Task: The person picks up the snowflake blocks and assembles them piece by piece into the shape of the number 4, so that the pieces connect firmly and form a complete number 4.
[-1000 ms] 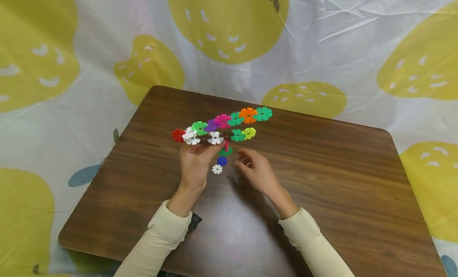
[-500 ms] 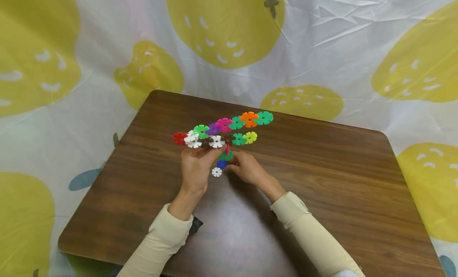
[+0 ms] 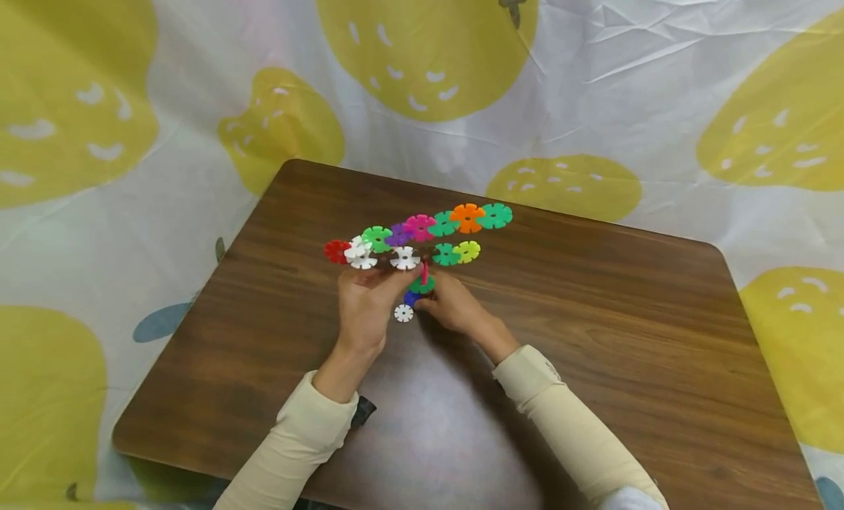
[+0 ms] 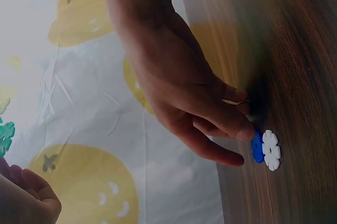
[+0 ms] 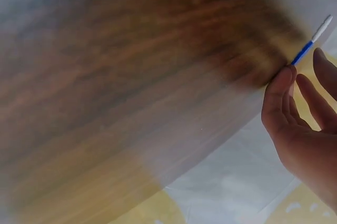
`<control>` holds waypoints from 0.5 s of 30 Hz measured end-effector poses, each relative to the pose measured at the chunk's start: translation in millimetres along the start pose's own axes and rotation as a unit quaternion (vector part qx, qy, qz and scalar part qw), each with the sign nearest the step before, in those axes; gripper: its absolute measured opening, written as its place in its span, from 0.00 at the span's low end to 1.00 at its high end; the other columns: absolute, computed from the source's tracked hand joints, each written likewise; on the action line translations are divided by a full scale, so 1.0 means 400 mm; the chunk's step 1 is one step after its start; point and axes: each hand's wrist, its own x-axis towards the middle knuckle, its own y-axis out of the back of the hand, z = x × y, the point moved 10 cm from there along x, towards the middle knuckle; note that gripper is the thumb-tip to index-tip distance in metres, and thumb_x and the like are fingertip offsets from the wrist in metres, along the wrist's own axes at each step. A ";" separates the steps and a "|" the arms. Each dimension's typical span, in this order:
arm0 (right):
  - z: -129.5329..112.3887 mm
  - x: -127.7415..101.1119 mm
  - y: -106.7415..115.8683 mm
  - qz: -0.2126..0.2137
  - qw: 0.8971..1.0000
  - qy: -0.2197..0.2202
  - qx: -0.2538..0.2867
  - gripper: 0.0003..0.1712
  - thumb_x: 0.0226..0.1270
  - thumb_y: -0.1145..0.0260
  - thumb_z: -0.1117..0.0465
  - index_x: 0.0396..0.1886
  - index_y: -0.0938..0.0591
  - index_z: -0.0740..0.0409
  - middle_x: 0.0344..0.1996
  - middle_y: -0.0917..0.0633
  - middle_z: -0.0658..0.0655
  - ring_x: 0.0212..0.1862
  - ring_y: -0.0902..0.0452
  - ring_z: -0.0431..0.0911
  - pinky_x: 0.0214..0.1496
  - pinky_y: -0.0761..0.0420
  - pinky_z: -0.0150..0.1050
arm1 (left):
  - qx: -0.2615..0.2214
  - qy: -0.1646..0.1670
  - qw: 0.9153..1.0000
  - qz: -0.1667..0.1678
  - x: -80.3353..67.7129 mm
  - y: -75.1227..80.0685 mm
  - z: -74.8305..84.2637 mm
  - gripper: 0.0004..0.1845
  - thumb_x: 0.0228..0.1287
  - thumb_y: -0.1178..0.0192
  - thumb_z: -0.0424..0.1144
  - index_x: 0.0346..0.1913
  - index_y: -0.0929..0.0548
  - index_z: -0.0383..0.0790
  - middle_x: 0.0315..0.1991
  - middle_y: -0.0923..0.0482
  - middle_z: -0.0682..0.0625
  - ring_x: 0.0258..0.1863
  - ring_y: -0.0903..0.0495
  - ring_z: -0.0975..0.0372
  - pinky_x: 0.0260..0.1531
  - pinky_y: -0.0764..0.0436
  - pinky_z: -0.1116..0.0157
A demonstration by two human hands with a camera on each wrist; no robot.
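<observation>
My left hand (image 3: 364, 308) grips a colourful structure of interlocking snowflake discs, held above the table. Its long upper row runs from a red disc (image 3: 336, 251) to a green disc (image 3: 496, 215) at the far right. A shorter row ends in a yellow disc (image 3: 469, 252). Below hang an edge-on pink disc (image 3: 425, 273), a green disc (image 3: 422, 285), a blue disc (image 3: 412, 298) and a white disc (image 3: 404, 313). My right hand (image 3: 455, 305) pinches the blue disc, as the left wrist view shows with the blue disc (image 4: 257, 146) at its fingertips. Left fingers are partly hidden behind discs.
The brown wooden table (image 3: 626, 334) spreads out under both hands. A small black object (image 3: 363, 412) lies beside the left cuff. Behind the table hangs a white cloth (image 3: 580, 114) with yellow fruit prints.
My right hand has moved left from beside the structure and taken hold of the blue disc. The left hand keeps its grip in nearly the same place.
</observation>
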 end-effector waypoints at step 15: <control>-0.015 -0.013 -0.003 0.000 0.999 0.019 -0.034 0.33 0.50 0.29 0.64 0.58 0.29 0.56 0.55 0.23 0.58 0.57 0.28 0.51 0.63 0.30 0.44 | 0.017 0.008 1.000 -0.020 -0.001 -0.026 -0.016 0.14 0.43 0.36 0.19 0.38 0.18 0.30 0.33 0.15 0.50 0.36 0.17 0.59 0.43 0.18 0.62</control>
